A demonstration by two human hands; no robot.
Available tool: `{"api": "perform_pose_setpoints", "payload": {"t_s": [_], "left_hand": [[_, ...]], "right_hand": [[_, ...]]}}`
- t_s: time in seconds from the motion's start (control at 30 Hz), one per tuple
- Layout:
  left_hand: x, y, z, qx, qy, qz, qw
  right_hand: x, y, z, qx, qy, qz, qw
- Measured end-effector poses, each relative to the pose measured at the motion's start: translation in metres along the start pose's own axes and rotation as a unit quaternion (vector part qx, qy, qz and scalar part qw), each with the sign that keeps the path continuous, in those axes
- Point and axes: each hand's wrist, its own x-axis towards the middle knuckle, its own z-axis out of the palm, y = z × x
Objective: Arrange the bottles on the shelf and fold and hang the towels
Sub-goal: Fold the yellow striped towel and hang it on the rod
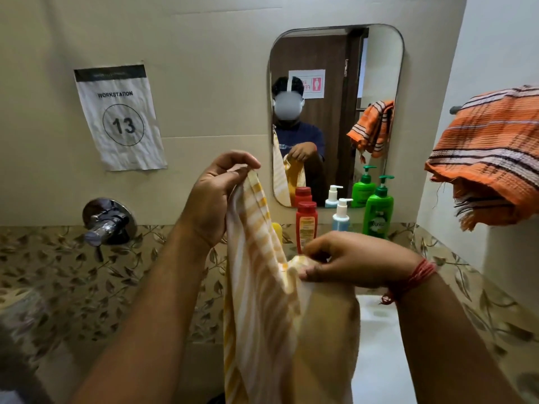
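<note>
A yellow and white striped towel [262,301] hangs in front of me. My left hand [213,196] pinches its top corner up high. My right hand [350,259] pinches another part of its edge lower and to the right. On the shelf under the mirror stand a red bottle [305,225], a pale blue pump bottle [341,215] and a green pump bottle [378,211]. A yellow object [277,228] peeks out behind the towel. An orange striped towel [490,158] hangs bunched over a rail on the right wall.
A mirror [335,83] on the wall reflects a person, the bottles and the orange towel. A chrome tap valve [108,223] sticks out at the left. A paper sign [119,118] reads workstation 13. Leaf-patterned tiles [73,275] run along the lower wall.
</note>
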Motion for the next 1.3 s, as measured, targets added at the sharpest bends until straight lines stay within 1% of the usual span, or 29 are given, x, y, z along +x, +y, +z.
{"api": "perform_pose_setpoints", "payload": {"t_s": [0.03,0.07,0.1,0.13,0.17,0.2,0.23,0.3,0.37,0.47,0.5,0.57,0.6,0.63,0.7,0.8,0.87,0.9,0.97,1.03,1.07,1.13,1.17,1.2,1.3], "left_hand": [[-0.001,0.003,-0.001,-0.001,-0.011,0.006,1.000],[-0.001,0.006,0.000,0.000,-0.024,0.011,1.000],[-0.002,0.008,0.003,0.004,-0.038,0.014,0.999],[-0.002,0.011,0.006,0.010,-0.057,0.017,0.998],[-0.003,0.013,0.010,0.019,-0.081,0.018,0.996],[-0.003,0.015,0.013,0.030,-0.107,0.018,0.994],[-0.003,0.017,0.015,0.042,-0.127,0.016,0.991],[-0.004,0.021,0.017,0.080,-0.132,0.016,0.988],[-0.005,0.025,0.016,0.136,-0.112,0.029,0.984],[-0.009,0.028,0.015,0.217,-0.091,0.065,0.970],[-0.010,0.029,0.014,0.232,-0.084,0.076,0.966],[-0.012,0.030,0.012,0.242,-0.075,0.097,0.963],[-0.013,0.030,0.010,0.241,-0.069,0.109,0.962],[-0.013,0.029,0.009,0.239,-0.059,0.120,0.962],[-0.010,0.027,0.005,0.235,-0.025,0.132,0.963],[-0.006,0.028,-0.004,0.240,0.069,0.133,0.959],[-0.004,0.034,-0.016,0.241,0.148,0.139,0.949],[-0.003,0.036,-0.023,0.243,0.183,0.141,0.942],[-0.002,0.036,-0.032,0.257,0.231,0.132,0.929],[-0.002,0.030,-0.032,0.263,0.229,0.107,0.931],[-0.003,0.026,-0.029,0.260,0.218,0.089,0.937],[-0.007,0.019,-0.022,0.240,0.195,0.060,0.949],[-0.009,0.017,-0.019,0.228,0.184,0.057,0.954],[-0.010,0.018,-0.015,0.216,0.171,0.060,0.959],[-0.014,0.030,0.001,0.176,0.110,0.095,0.974]], "right_hand": [[0.001,-0.001,0.002,0.016,0.014,-0.021,1.000],[0.004,-0.003,0.005,0.057,0.059,-0.055,0.995],[0.009,-0.006,0.009,0.117,0.125,-0.091,0.981],[0.015,-0.010,0.012,0.192,0.190,-0.122,0.955],[0.021,-0.016,0.015,0.277,0.236,-0.148,0.920],[0.027,-0.023,0.019,0.351,0.263,-0.172,0.882],[0.031,-0.030,0.021,0.395,0.285,-0.190,0.852],[0.037,-0.039,0.025,0.418,0.339,-0.208,0.817],[0.039,-0.041,0.030,0.414,0.373,-0.217,0.802],[0.042,-0.043,0.036,0.352,0.400,-0.209,0.820],[0.043,-0.044,0.038,0.356,0.399,-0.210,0.819],[0.041,-0.045,0.041,0.410,0.368,-0.232,0.802],[0.039,-0.046,0.042,0.435,0.345,-0.240,0.796],[0.038,-0.046,0.044,0.447,0.320,-0.238,0.801],[0.036,-0.047,0.048,0.452,0.259,-0.214,0.826],[0.028,-0.037,0.054,0.414,0.188,-0.177,0.873],[0.017,-0.022,0.055,0.403,0.125,-0.159,0.892],[0.010,-0.014,0.054,0.419,0.084,-0.145,0.892],[-0.001,-0.002,0.051,0.466,0.019,-0.106,0.878],[-0.004,0.007,0.048,0.507,0.014,-0.096,0.857],[-0.003,0.008,0.047,0.520,0.026,-0.102,0.848],[0.004,0.006,0.047,0.521,0.071,-0.110,0.843],[0.007,0.003,0.048,0.501,0.096,-0.110,0.853],[0.011,-0.002,0.050,0.463,0.113,-0.109,0.873],[0.022,-0.020,0.057,0.293,0.131,-0.111,0.941]]}}
